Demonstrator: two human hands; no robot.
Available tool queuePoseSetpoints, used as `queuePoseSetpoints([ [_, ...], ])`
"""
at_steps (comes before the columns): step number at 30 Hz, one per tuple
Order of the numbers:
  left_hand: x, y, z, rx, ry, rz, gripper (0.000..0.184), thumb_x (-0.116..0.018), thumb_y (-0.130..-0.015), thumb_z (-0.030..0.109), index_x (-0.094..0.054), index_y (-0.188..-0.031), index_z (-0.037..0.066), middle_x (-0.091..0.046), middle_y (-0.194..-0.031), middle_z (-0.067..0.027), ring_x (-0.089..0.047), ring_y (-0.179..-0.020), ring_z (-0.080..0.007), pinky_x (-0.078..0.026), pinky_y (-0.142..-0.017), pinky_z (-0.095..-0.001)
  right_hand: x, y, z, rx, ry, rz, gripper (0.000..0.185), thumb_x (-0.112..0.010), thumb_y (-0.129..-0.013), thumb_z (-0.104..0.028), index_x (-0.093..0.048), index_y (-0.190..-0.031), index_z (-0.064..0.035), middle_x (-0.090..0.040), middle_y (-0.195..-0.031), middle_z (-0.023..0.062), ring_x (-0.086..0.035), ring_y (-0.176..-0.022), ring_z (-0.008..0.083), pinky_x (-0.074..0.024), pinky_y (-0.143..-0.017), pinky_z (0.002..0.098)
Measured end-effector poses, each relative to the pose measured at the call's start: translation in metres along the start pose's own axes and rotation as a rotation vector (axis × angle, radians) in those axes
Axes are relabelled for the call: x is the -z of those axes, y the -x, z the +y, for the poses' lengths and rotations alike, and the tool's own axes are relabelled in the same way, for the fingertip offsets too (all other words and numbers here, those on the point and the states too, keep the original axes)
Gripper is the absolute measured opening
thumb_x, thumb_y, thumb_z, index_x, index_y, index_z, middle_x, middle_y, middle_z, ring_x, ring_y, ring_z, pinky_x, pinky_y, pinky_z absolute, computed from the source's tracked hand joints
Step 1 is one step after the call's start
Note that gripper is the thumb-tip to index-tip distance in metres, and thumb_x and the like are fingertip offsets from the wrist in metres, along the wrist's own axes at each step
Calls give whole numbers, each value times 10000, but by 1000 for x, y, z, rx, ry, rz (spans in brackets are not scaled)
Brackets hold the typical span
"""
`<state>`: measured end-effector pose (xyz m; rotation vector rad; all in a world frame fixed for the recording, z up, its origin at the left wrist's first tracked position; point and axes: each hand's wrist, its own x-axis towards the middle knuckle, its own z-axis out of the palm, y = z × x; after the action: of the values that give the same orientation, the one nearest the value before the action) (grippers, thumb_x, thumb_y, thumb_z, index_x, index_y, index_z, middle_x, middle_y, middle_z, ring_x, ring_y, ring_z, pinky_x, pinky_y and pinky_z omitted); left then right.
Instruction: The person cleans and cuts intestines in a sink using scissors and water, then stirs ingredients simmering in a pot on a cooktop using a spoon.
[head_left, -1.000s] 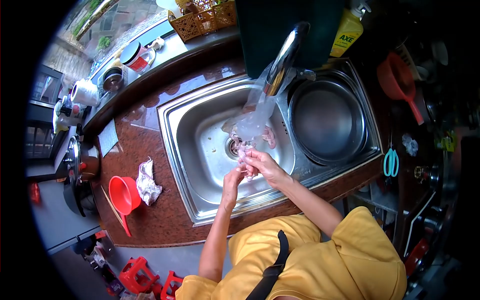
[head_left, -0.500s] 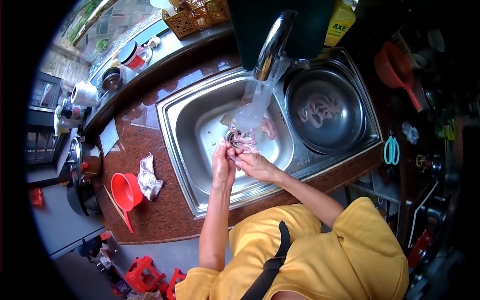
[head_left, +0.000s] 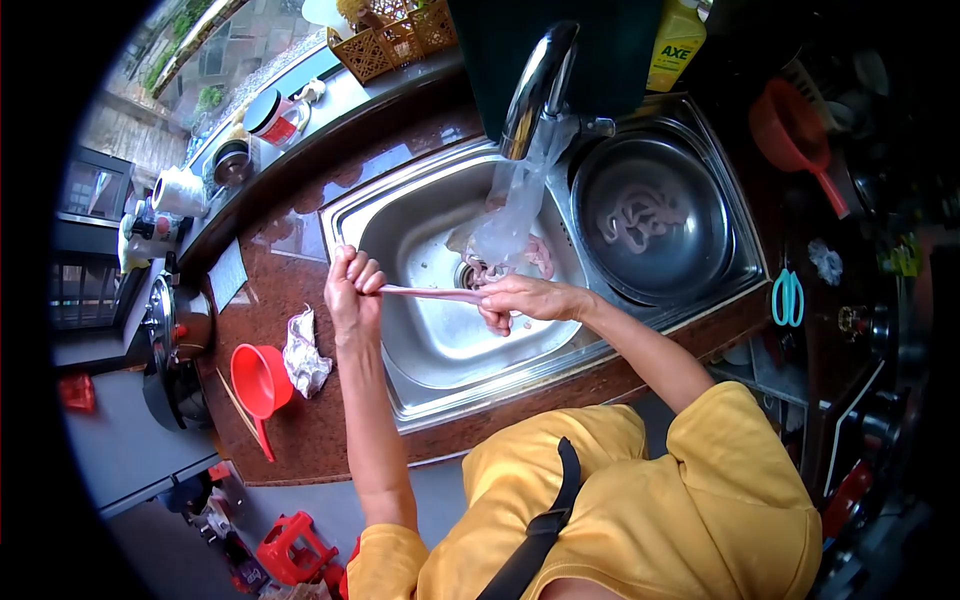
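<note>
Since the left hand (head_left: 355,288) and right hand (head_left: 527,299) both clamp the pink strip (head_left: 430,292) taut left of frame center, pulling too hard could snap it imo.

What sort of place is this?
Probably a kitchen: there's a rectangular stainless-steel sink, a curved chrome faucet and a long, pink, meat-like strand stretched above the sink.

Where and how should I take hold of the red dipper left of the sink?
Probably best to take the red dipper midway along its slim handle, coming from the countertop's near edge, since the handle points that way. The crumpled cloth lies close by the bowl's right side.
</note>
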<state>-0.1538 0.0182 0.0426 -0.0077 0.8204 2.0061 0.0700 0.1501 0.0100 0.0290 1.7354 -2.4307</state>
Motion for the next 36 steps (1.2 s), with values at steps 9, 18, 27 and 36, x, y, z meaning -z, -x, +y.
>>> queuePoseSetpoints([
  [9, 28, -47, -15, -13, -1, 88, 178, -449, -896, 175, -481, -771, 53, -298, -507, 49, -234, -403, -44, -200, -355, -186, 2, 54, 12, -120, -113, 187, 241, -373, -895, -198, -472, -739, -43, -454, -637, -3, -461, -581, 75, -392, -561, 204],
  [18, -11, -71, -186, -111, -1458, 184, 649, -767, -595, 306, -495, -1080, -29, -573, -985, -229, -550, -934, -328, -429, -819, -373, -14, 75, 27, -253, -47, 439, 266, -370, -894, -213, -467, -724, -33, -423, -607, -8, -423, -547, 78, -382, -532, 214],
  [27, 64, -112, -130, -81, -1260, 669, 232, -636, -717, 230, -649, -821, 23, -644, -803, -103, -598, -771, -205, -459, -717, -325, -21, 58, 22, -290, 55, 447, 254, -381, -879, -207, -473, -721, -32, -435, -593, -6, -426, -516, 77, -366, -486, 225],
  [36, 65, -65, -73, 383, -95, 411, 100, -566, -800, 112, -518, -734, 54, -235, -437, 66, -167, -345, -44, -127, -314, -201, -16, 12, 22, -230, 89, 432, 273, -364, -876, -225, -484, -714, -40, -445, -593, -6, -435, -504, 72, -379, -478, 219],
])
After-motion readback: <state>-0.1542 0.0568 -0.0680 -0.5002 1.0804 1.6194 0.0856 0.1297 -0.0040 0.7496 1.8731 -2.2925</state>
